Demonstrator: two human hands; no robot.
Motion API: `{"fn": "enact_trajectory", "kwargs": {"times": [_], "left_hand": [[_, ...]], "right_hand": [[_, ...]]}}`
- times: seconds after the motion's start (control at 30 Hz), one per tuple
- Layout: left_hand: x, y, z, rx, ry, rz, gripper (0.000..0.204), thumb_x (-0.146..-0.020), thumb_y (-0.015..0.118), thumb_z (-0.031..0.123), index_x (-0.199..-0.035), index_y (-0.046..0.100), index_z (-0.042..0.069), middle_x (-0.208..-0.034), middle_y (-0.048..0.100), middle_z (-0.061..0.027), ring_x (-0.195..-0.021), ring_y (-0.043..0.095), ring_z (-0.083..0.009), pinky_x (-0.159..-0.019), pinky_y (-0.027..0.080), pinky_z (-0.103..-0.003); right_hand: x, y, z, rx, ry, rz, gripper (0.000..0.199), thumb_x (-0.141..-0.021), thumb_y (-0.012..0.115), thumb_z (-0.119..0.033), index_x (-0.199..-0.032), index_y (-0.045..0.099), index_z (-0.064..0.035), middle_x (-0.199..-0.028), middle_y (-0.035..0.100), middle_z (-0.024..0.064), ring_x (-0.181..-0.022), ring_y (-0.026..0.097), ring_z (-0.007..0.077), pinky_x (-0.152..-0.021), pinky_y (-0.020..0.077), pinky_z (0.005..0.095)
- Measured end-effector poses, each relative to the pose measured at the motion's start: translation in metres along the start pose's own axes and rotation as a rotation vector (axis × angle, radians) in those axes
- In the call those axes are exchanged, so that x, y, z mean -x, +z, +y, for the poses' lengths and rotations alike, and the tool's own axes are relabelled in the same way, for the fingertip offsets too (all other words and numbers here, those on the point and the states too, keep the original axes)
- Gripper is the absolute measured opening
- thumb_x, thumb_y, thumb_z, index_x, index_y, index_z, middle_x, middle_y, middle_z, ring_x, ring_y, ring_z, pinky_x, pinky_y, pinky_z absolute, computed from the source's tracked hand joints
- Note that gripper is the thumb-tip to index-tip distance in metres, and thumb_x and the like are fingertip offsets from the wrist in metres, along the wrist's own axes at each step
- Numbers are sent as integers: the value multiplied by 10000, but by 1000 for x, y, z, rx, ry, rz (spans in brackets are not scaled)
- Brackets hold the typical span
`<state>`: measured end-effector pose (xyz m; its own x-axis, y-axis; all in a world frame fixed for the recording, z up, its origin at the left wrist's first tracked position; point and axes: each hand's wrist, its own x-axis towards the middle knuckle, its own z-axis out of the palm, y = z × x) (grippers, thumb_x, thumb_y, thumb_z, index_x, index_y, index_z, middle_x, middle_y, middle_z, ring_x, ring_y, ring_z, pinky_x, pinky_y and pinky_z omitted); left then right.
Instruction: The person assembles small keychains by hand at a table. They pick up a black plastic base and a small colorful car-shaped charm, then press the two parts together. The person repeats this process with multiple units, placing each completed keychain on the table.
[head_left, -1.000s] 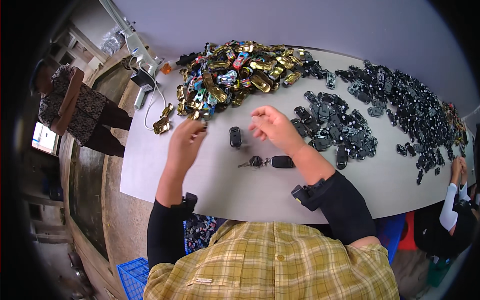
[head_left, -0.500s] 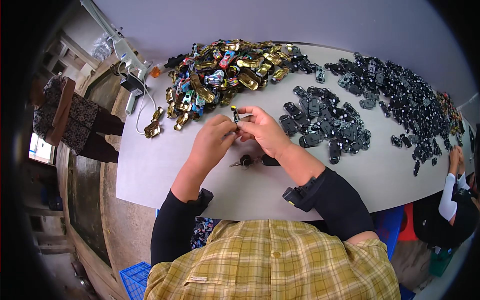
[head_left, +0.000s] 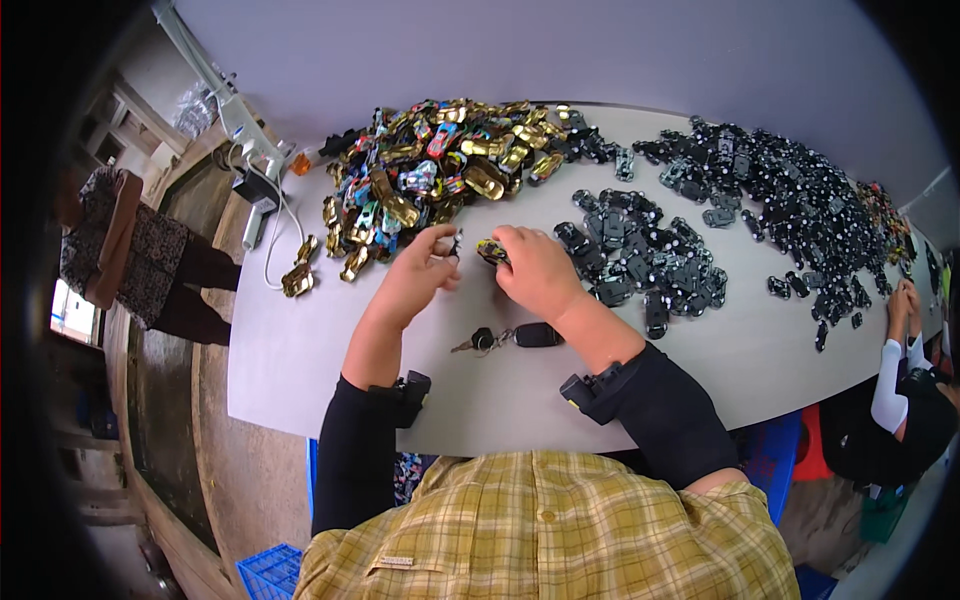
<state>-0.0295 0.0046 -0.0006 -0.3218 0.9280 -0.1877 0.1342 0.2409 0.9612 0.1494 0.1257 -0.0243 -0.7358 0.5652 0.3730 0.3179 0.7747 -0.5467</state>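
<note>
Above the table, my left hand (head_left: 415, 278) pinches a small dark and white part (head_left: 457, 243) between thumb and fingers; its exact kind is too small to tell. A short gap to the right, my right hand (head_left: 542, 272) is closed on a toy car (head_left: 491, 251) with yellow and black showing, partly covered by the fingers. Just beyond my hands lies a heap of gold and coloured toy car bodies (head_left: 400, 205). Right of my right hand is a pile of black toy car bases (head_left: 640, 250).
Keys (head_left: 482, 340) with a black fob (head_left: 537, 335) lie nearer me on the white table (head_left: 300, 370). A larger black heap (head_left: 790, 200) stretches along the far right. A power strip (head_left: 262, 205) with cables is at the left edge. A co-worker's hands (head_left: 903, 305) are at far right.
My hands, which were together at one small yellow-marked piece, have drawn apart, left hand leftward and right hand rightward. The keys and fob are now uncovered, and the view has shifted slightly.
</note>
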Motion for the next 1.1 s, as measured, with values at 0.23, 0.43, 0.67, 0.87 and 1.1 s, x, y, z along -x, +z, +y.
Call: {"fn": "enact_trajectory", "kwargs": {"times": [0.23, 0.43, 0.67, 0.87, 1.1], "left_hand": [[-21, 35, -1, 817, 2, -14, 516, -977, 447, -16, -1477, 382, 95, -1242, 568, -106, -1104, 584, -221, -901, 512, -374], [-18, 46, 1, 808, 66, -93, 501, -1003, 442, 22, -1490, 352, 100, -1301, 501, -93, -1169, 553, -204, -972, 513, -383], [-20, 43, -4, 808, 37, -25, 393, -1057, 408, 119, -1448, 449, 100, -1295, 566, -81, -1104, 604, -189, -939, 532, -372], [-22, 46, -5, 721, 84, 7, 413, -1060, 398, 116, -1471, 436, 108, -1313, 561, -70, -1130, 592, -168, -948, 528, -361], [-23, 47, -10, 673, 132, 36, 407, -1057, 422, 119, -1461, 442, 79, -1304, 573, -68, -1150, 591, -168, -982, 500, -357]], "right_hand": [[-6, 9, 14, -898, 241, 124, 407, -888, 648, -69, -1271, 515, -35, -914, 645, 43, -775, 617, 97, -697, 516, 267], [-5, -2, 2, -724, 124, 156, 359, -887, 626, -34, -1240, 564, -19, -977, 649, 90, -807, 648, 140, -722, 537, 283], [-6, 3, 4, -706, 106, 138, 338, -874, 635, -39, -1209, 596, -20, -1026, 651, 120, -828, 654, 189, -722, 543, 306], [-6, -1, -1, -561, 29, 177, 338, -870, 644, -52, -1202, 591, -22, -1010, 646, 125, -802, 645, 222, -704, 534, 318], [-5, -2, -4, -544, 29, 189, 339, -864, 639, -61, -1197, 584, -21, -1013, 642, 138, -817, 643, 259, -757, 527, 350]]}}
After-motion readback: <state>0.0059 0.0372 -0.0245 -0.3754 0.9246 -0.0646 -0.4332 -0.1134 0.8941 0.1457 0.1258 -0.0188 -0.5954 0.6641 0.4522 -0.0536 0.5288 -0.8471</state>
